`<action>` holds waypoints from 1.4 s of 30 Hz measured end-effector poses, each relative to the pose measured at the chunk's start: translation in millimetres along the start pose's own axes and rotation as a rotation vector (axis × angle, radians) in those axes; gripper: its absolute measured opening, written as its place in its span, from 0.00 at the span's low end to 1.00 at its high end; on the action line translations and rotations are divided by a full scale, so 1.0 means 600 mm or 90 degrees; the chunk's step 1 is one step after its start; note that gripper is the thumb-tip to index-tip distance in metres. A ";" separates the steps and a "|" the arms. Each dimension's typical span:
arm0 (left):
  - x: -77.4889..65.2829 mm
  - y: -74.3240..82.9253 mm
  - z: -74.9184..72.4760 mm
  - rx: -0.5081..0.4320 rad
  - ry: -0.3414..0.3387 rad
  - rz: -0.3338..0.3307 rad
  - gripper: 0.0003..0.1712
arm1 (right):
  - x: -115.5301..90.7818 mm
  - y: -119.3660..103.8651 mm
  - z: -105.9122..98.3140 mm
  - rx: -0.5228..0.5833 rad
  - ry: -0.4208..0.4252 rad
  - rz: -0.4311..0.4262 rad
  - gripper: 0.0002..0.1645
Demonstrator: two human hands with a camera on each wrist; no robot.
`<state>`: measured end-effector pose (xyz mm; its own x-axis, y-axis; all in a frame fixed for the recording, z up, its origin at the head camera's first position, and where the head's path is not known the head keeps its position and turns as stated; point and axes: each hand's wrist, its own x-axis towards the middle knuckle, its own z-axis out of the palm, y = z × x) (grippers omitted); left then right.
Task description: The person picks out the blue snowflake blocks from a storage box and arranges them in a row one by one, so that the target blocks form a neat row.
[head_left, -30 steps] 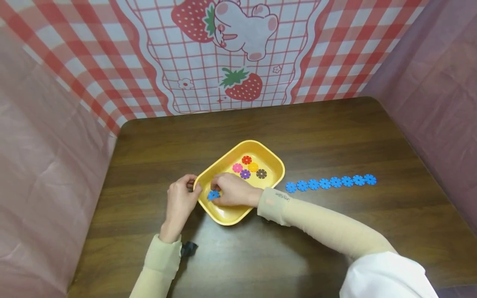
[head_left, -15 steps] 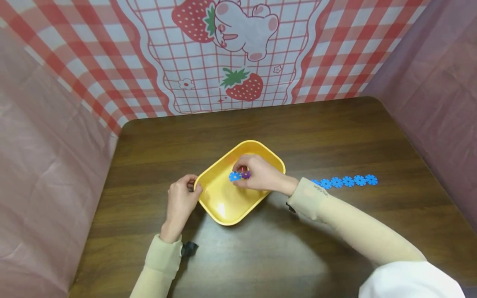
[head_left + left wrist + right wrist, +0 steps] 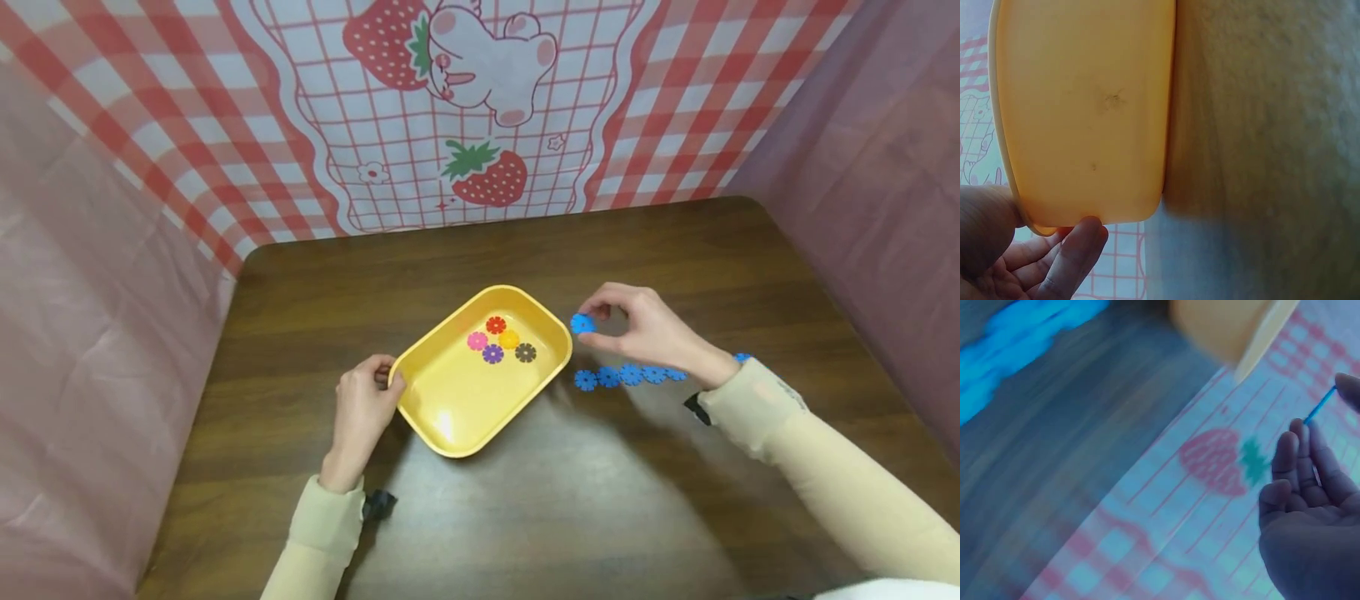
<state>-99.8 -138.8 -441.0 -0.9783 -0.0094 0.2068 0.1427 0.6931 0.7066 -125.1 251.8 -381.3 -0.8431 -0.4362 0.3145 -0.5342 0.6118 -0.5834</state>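
Observation:
Between thumb and fingers my right hand [image 3: 648, 329] pinches a blue notched disc [image 3: 582, 323], held above the table just off the tray's right corner. Seen edge-on in the right wrist view, the same blue disc [image 3: 1320, 405] looks like a thin line. My left hand [image 3: 367, 408] grips the rim of the yellow tray [image 3: 423, 429] at its left corner, thumb on the rim and fingers outside. Inside the tray lie red [image 3: 496, 325], pink [image 3: 477, 341], yellow [image 3: 508, 339], purple [image 3: 492, 354] and brown [image 3: 526, 353] discs.
A row of blue discs [image 3: 608, 377] lies on the brown table [image 3: 315, 292] right of the tray, partly hidden by my right hand and wrist. A checked strawberry cloth [image 3: 405, 167] hangs behind the table, with pink cloth [image 3: 90, 333] at the sides.
My right hand has carried the blue disc up out of the tray and to the right, above the row. The left hand has stayed on the rim.

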 end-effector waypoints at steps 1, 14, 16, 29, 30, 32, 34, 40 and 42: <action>0.000 -0.001 0.000 0.001 -0.001 0.000 0.10 | -0.010 0.009 -0.009 -0.005 0.013 0.002 0.17; -0.002 0.000 0.001 -0.002 0.000 -0.006 0.09 | -0.142 0.110 -0.117 -0.073 0.113 0.145 0.18; -0.002 0.000 0.001 -0.002 0.000 -0.008 0.09 | -0.162 0.124 -0.129 -0.080 0.120 0.176 0.17; -0.002 0.001 0.002 0.001 0.005 -0.002 0.09 | -0.274 0.207 -0.164 -0.100 0.142 0.319 0.17; -0.001 0.001 0.002 0.000 0.005 -0.002 0.09 | -0.281 0.212 -0.166 -0.104 0.140 0.327 0.17; -0.001 0.000 0.002 0.001 0.003 -0.002 0.09 | -0.295 0.222 -0.167 -0.115 0.133 0.339 0.17; -0.001 0.001 0.002 0.002 0.001 -0.003 0.09 | -0.306 0.230 -0.166 -0.123 0.120 0.347 0.18; -0.001 0.001 0.000 0.004 -0.003 -0.007 0.09 | -0.326 0.249 -0.156 -0.150 0.105 0.332 0.19; -0.001 0.001 0.001 0.004 -0.003 -0.006 0.10 | -0.328 0.251 -0.154 -0.151 0.097 0.330 0.19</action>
<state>-99.2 -138.2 -441.3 -0.9804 -0.0117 0.1967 0.1330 0.6972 0.7044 -45.6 490.9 -462.0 -0.9879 0.0488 0.1469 -0.0338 0.8581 -0.5124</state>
